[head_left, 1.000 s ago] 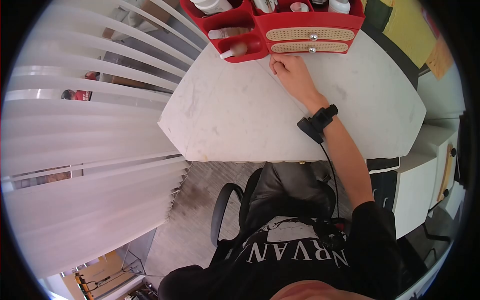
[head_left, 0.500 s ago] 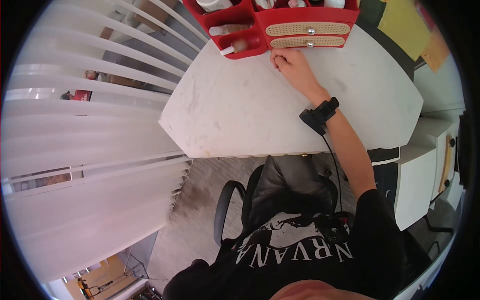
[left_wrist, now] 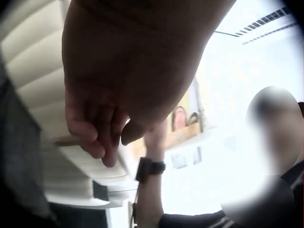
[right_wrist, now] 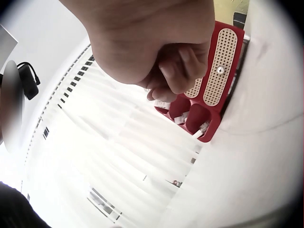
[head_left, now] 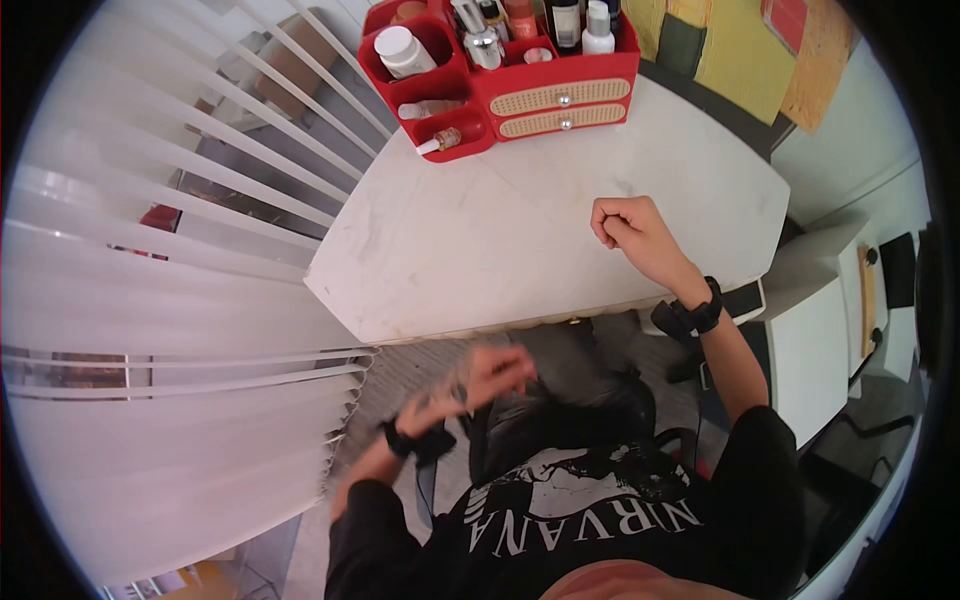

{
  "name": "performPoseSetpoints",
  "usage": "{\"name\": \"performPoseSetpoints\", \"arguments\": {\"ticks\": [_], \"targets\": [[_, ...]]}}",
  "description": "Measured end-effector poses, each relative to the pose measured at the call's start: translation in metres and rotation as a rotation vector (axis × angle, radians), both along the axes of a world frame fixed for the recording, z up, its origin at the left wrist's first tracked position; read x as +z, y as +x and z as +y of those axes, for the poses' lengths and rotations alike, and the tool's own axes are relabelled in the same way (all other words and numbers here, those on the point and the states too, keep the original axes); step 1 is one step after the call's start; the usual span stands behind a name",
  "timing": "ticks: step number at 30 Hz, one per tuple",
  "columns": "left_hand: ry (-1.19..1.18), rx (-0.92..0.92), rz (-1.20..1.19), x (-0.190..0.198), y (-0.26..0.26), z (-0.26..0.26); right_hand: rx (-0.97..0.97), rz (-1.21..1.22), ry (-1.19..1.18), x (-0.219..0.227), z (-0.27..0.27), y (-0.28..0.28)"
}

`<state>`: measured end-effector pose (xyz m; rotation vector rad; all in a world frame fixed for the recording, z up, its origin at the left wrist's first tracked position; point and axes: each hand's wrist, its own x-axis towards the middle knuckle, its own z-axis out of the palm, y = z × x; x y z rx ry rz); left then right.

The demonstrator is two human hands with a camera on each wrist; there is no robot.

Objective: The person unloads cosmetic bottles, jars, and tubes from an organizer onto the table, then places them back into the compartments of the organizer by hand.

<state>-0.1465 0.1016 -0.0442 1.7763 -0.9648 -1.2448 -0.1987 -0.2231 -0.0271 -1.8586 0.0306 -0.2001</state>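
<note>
Right hand fisted, holding nothing, on the white table well short of the red organizer; left hand blurred below the table's edge, grasp indeterminable; organizer untouched.

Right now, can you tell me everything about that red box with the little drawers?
The red organizer looks like plastic and stands upright at the far edge of the white table. Its front has two beige perforated drawers with round silver knobs. Open compartments on top and at its side hold bottles and jars. No hand touches it.
</note>
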Motion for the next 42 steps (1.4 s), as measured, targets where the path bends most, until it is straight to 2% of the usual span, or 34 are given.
{"name": "performPoseSetpoints", "arguments": {"ticks": [4, 6, 7, 8, 10, 11, 12, 15, 16, 18, 22, 25, 32, 42], "targets": [[-0.244, 0.051, 0.083, 0.028, 0.081, -0.089, -0.032, 0.021, 0.024, -0.017, -0.022, 0.013], [-0.386, 0.142, 0.257, 0.024, 0.108, -0.132, -0.032, 0.034, 0.055, -0.024, -0.032, 0.031], [-0.455, 0.182, 0.376, 0.016, 0.119, -0.15, -0.03, 0.061, 0.129, -0.029, -0.035, 0.042], [-0.46, 0.166, 0.366, 0.006, 0.129, -0.168, -0.028, 0.085, 0.2, -0.033, -0.038, 0.054], [-0.489, 0.244, 0.515, -0.024, 0.145, -0.197, -0.052, 0.036, 0.199, -0.05, -0.042, 0.08], [-0.493, 0.325, 0.466, -0.039, 0.15, -0.207, -0.067, -0.006, 0.201, -0.058, -0.044, 0.094], [-0.497, 0.31, 0.458, -0.045, 0.158, -0.209, -0.077, -0.018, 0.196, -0.066, -0.043, 0.106], [-0.597, 0.394, 0.242, -0.056, 0.172, -0.208, -0.133, -0.113, 0.071, -0.081, -0.045, 0.129], [-0.604, 0.365, 0.234, -0.059, 0.172, -0.207, -0.155, -0.132, 0.063, -0.082, -0.049, 0.132], [-0.47, 0.381, 0.238, -0.063, 0.171, -0.203, -0.153, -0.158, -0.076, -0.069, -0.044, 0.13], [-0.477, 0.345, 0.233, -0.052, 0.161, -0.208, -0.154, -0.101, 0.056, -0.07, -0.049, 0.125], [-0.455, 0.35, 0.225, -0.051, 0.155, -0.208, -0.203, -0.103, -0.077, -0.063, -0.045, 0.123], [-0.505, 0.409, 0.172, -0.048, 0.151, -0.207, -0.25, -0.134, -0.006, -0.057, -0.047, 0.122], [-0.549, 0.461, 0.099, -0.043, 0.147, -0.207, -0.255, -0.135, -0.068, -0.056, -0.052, 0.121]]}}
